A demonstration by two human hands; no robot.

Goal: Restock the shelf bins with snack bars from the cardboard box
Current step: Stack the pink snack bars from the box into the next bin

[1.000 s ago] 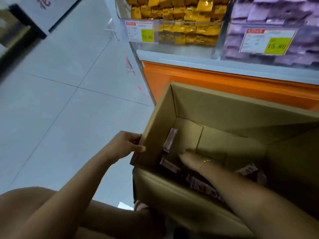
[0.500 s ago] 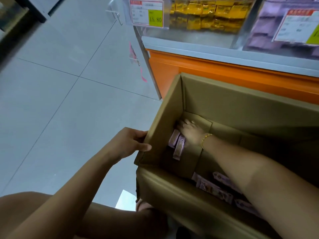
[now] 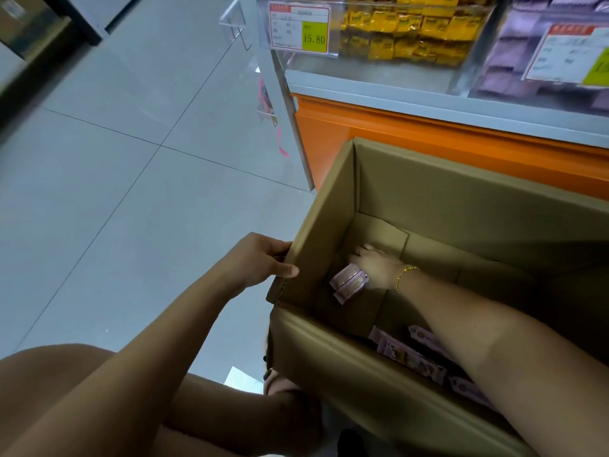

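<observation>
Nearest, on the box floor at the near right, loose bars (image 3: 412,356) lie under my right forearm. I count three in view, perhaps a fourth, with the arm hiding the rest. One cardboard box (image 3: 445,206), open at the top, sits just before the orange shelf base (image 3: 412,140).

My left hand (image 3: 260,262) grips the top edge of the box's left wall, thumb over the rim and fingers curled outside. My right hand (image 3: 375,263) is down inside at the far left of the box floor, holding pink snack bars (image 3: 349,282) tucked at its thumb side. They appear to be two, side by side, long axis roughly left to right. Its fingertips point toward the corner; whether they touch anything there I cannot tell.

Farthest, above the base, are two clear bins — yellow packets (image 3: 412,24) on the left, purple packets (image 3: 543,44) on the right.

Judgement: by colour the held bars seem to belong in the purple bin, which lies far, right and above — the right hand is nearer and must clear the box's far wall.
</observation>
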